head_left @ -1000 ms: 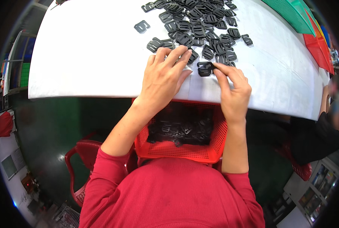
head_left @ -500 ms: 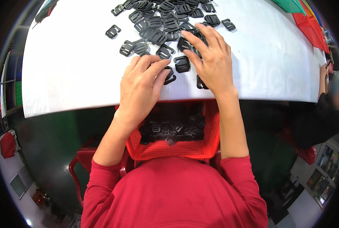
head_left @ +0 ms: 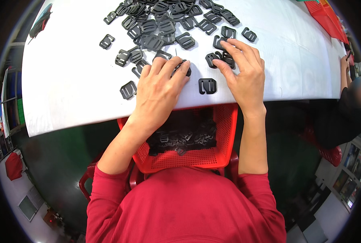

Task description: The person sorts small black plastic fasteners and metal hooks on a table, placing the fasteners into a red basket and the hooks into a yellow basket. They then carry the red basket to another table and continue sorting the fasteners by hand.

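A heap of flat black plastic buckles, each with slots and a hooked side, lies on the white table. My left hand is palm down at the near side of the heap, its bent fingers and thumb closed about a black buckle that they partly hide. My right hand is spread with thumb and index finger apart. Its index fingertip touches one buckle, and the thumb tip rests by another buckle. Between the hands, near the table edge, sits a single buckle.
Below the table edge a red perforated basket holds several black buckles. One loose buckle lies left of my left hand. A red container stands at the far right, and another person is at the right edge.
My right hand has moved right and a little nearer, with buckles drawn away from the heap beneath it. My left hand has shifted slightly right. The view has also moved a little.
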Motion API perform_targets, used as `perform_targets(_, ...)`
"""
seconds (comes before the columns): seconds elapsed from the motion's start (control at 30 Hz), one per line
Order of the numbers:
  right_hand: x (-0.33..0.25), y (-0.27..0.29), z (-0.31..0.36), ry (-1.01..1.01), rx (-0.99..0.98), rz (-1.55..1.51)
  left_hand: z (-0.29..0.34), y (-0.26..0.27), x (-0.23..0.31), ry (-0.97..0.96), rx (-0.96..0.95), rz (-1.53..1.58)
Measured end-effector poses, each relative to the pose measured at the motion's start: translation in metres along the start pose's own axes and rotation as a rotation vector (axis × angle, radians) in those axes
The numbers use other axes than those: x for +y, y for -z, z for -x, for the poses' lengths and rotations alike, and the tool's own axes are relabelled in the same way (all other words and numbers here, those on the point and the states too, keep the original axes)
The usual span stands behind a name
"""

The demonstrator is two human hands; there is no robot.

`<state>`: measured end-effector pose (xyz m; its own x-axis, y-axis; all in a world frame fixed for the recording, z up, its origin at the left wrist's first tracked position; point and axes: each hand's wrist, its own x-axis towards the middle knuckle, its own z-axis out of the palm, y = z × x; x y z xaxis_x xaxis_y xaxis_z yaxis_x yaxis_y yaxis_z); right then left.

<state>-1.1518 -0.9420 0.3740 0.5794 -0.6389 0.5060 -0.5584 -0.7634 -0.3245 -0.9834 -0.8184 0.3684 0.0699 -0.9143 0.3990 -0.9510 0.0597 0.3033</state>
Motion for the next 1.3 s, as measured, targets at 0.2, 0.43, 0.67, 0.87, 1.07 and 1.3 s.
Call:
perform_targets(0.2,0.015,0.007,0.016,0.012,-0.042,0.048,-0.019,0.002,-0.012,-0.064,0.064,-0.023)
perform_targets(0.43,0.011,0.032,0.015,-0.28,-0.192,-0.241,-0.054,-0.017,-0.026,-0.081,0.098,-0.041)
perform_targets(0.67,0.037,-0.008,-0.019,0.258,0.033,0.058,-0.062,-0.008,-0.011,0.005,0.004,0.132)
perform_targets(0.87,0.028,0.003,-0.015,-0.004,-0.016,-0.178,-0.095,-0.033,-0.021,-0.194,0.105,-0.14)
perform_targets(1.07,0.045,0.004,-0.024,-0.028,0.047,-0.149,-0.104,-0.031,-0.02,-0.06,-0.026,0.129)
perform_targets(1.3,0.051,-0.015,-0.037,0.091,0.055,0.155,-0.096,-0.014,-0.031,0.051,0.035,0.03)
